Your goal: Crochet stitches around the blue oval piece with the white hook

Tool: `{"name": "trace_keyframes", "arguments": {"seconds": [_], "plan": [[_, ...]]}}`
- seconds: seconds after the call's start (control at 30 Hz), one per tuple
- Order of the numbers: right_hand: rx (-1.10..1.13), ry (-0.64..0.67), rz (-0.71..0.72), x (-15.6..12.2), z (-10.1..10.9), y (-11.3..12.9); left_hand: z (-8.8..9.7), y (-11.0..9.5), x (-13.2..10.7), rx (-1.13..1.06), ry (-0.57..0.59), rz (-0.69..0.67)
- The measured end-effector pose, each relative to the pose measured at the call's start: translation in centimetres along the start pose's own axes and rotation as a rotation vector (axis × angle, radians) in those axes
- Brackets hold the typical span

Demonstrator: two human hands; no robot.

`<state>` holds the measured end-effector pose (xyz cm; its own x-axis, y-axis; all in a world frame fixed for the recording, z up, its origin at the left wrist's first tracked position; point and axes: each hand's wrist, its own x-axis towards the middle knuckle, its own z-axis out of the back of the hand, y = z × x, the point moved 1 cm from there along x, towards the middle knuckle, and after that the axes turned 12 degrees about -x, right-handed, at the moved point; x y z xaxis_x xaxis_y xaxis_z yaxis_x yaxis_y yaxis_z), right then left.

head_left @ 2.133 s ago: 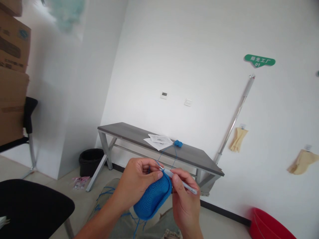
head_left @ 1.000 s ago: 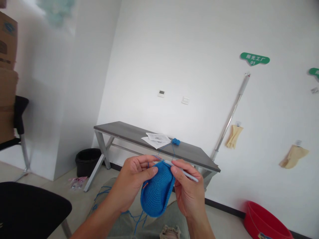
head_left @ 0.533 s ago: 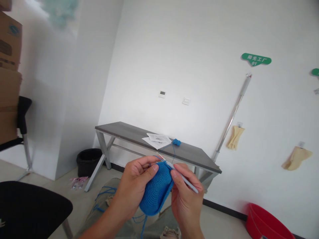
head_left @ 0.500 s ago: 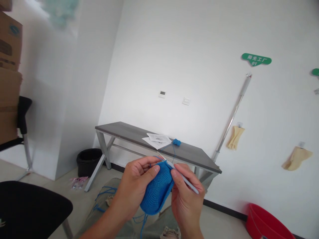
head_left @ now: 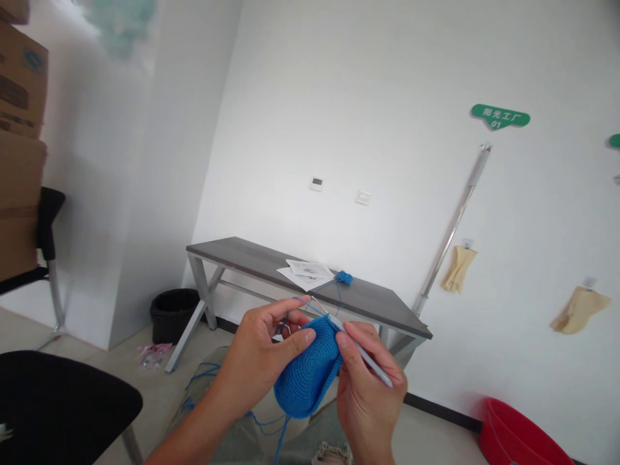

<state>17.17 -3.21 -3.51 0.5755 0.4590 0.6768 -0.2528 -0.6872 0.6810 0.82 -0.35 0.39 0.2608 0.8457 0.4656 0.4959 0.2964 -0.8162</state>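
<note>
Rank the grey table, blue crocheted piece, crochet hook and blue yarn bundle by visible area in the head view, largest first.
1. Grey table
2. Blue crocheted piece
3. Crochet hook, long but thin
4. Blue yarn bundle

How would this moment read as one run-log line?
left hand: holding blue crochet piece | right hand: holding crochet hook, tip past piece's upper edge | table: papers, blue yarn bundle

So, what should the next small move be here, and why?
Probably the right hand should catch the blue yarn with the crochet hook: the hook's tip sits close to the strand beside the left hand, which pinches the crocheted piece.
</note>
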Motion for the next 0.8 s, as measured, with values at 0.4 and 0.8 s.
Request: {"name": "trace_keyframes", "arguments": {"seconds": [0.4,0.8], "plan": [[-0.045,0.037,0.095,-0.7,0.6,-0.1,-1.3,-0.1,-0.7,-0.358,-0.047,0.210],[-0.120,0.395,0.303,2.9,2.5,0.9,-0.4,-0.6,-0.4,-0.281,0.018,0.183]]}}
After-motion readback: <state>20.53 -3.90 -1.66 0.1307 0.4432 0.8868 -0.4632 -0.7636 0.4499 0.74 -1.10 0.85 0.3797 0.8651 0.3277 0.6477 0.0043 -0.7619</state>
